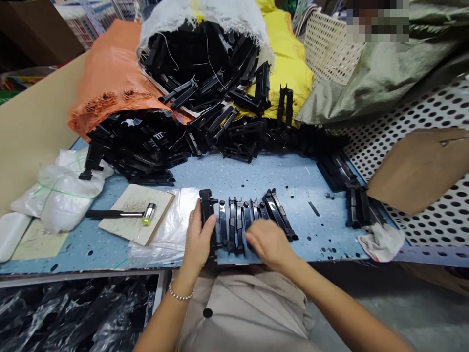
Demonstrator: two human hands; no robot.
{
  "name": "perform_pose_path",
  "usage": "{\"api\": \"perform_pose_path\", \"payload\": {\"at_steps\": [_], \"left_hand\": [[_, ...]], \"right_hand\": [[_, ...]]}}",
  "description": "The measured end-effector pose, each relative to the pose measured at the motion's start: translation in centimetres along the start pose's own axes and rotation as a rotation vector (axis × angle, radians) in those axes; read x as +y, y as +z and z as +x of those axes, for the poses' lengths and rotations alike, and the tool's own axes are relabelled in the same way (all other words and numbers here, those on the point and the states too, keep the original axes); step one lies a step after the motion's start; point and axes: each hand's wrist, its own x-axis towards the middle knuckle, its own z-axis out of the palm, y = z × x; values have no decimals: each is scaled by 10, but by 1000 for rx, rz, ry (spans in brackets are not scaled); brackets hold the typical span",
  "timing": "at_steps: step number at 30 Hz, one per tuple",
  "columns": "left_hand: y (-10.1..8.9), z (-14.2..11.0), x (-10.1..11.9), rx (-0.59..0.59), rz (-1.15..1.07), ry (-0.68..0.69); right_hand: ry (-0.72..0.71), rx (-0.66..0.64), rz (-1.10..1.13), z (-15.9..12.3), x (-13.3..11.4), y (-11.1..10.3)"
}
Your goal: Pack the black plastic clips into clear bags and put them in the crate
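My left hand (199, 237) is closed around a black plastic part (205, 208), which stands upright at the left end of a row of similar parts. Several more long, narrow black plastic parts (232, 225) lie side by side on the blue speckled table (311, 195), those at the right end slanting. Over the middle of this row, my right hand (269, 242) is closed with its fingers curled under. Its fingertips are partly hidden, so whatever it grips cannot be made out.
A hammer (120, 214) rests across a pale board (124, 195), left of my hands. Orange (110, 68), white (205, 10) and yellow (286, 54) sacks spill black parts across the back. A perforated white crate (436, 205), cardboard (421, 171) and a cloth glove (383, 242) are at right.
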Motion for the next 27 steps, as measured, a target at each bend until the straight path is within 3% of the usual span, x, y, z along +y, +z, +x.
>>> {"api": "perform_pose_path", "payload": {"at_steps": [3, 7, 10, 13, 15, 17, 21, 23, 27], "left_hand": [[1, 9, -22, -64, 123, 14], [35, 8, -31, -102, -245, -120], [63, -5, -18, -113, -627, -256], [73, -17, -1, -107, -744, -174], [65, -19, 4, -130, -582, -35], [46, -12, 2, -122, -264, 115], [-4, 18, -15, 138, 313, 300], [-23, 33, -24, 180, 330, 264], [-48, 49, -35, 156, 76, 111]], "right_hand": [[203, 33, -120, -6, 43, -10], [285, 24, -76, -11, 74, -22], [338, 124, 63, -11, 55, -28], [394, -29, 445, -10, 16, -26], [475, -141, 705, -10, -4, -21], [594, -156, 938, -8, -11, -15], [736, -141, 1298, 2, -6, -9], [721, -141, 1403, 12, -7, -7], [692, -175, 1572, 38, -19, -3]]}}
